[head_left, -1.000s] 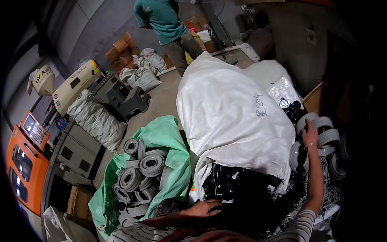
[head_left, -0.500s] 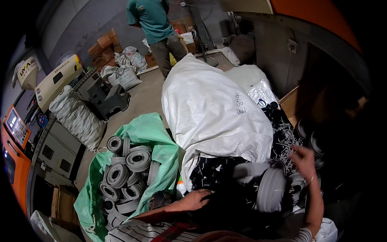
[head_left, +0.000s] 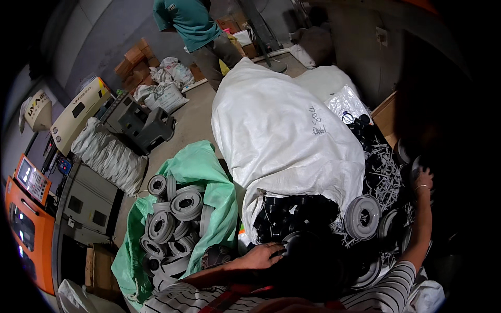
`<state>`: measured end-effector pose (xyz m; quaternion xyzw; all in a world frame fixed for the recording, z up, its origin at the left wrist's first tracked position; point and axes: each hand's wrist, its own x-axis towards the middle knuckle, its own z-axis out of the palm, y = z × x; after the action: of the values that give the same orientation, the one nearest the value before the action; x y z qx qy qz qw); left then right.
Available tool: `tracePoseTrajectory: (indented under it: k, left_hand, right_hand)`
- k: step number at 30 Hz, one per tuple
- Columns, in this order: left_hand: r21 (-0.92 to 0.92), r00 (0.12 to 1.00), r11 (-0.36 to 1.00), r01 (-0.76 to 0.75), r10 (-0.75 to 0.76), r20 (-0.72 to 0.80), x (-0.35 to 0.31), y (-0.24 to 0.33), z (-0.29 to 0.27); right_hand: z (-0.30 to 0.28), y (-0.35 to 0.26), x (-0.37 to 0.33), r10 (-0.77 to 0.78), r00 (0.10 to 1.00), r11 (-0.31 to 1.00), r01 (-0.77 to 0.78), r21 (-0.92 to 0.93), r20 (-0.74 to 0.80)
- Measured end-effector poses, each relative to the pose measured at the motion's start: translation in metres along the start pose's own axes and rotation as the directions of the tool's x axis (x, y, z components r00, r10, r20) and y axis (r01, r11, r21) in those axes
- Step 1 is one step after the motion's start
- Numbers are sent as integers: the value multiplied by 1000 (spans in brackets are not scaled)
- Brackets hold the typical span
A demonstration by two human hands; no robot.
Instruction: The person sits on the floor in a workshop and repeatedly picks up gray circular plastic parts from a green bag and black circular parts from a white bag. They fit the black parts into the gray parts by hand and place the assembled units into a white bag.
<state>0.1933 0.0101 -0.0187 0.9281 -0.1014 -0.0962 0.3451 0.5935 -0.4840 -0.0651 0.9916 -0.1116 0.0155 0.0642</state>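
Note:
My left hand is low in the middle, its fingers bent at the edge of a dark round thing; shadow hides what they grip. At the far right, my right hand reaches out with fingers apart, touching or just beside a dim grey ring-shaped part. Nothing shows held in it. Between my arms, a grey ribbed plastic ring leans beside the mouth of a large white sack. Black plastic fittings fill that mouth. Another grey ring lies nearer my right forearm.
A green sack at the left holds several grey rings. Thin grey scraps lie right of the white sack. Behind stand a person in a teal shirt, a grey step stool and an orange machine.
My right hand has moved right and outward to the dim ring. The blurred grey ring beside the sack now sits still, its face toward me. My left hand has barely moved.

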Motion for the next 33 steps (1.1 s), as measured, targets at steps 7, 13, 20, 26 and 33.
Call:
tracePoseTrajectory:
  k: [7,13,20,26,33]
  left_hand:
    - [-23,995,997,-73,71,-65,1,8,-7]
    - [-143,967,960,243,-250,-39,-4,16,-11]
    - [-80,987,990,117,-125,-101,-3,7,-8]
    - [4,992,997,72,-71,-102,7,-6,-4]
    - [-82,964,962,259,-263,-36,28,-6,-2]
  right_hand:
    - [-26,-35,-120,-374,925,910,353,218,62]
    - [-89,-87,-247,-836,511,505,578,641,198]
    - [-112,-53,-204,-556,830,651,400,646,47]
    - [-29,16,-44,50,992,939,-7,343,-118]
    - [12,16,77,304,930,846,-362,390,205]
